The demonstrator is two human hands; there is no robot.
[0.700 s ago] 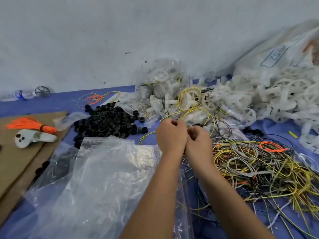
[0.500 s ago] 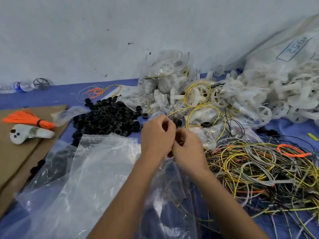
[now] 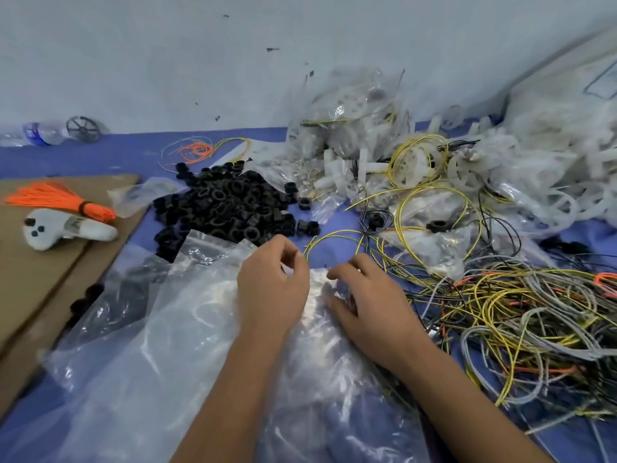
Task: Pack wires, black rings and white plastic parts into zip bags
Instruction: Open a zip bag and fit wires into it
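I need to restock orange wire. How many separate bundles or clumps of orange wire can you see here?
3. A tied orange bundle on the cardboard at left; a loose orange coil behind the black rings; an orange loop at the right edge. Stray orange strands cross the wire tangle; more may be buried.

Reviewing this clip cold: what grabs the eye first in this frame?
The tangle of yellow, grey and orange wires sprawling at right, and the heap of black rings at centre-left. Between them, the left hand and right hand work at the top edge of a clear zip bag.
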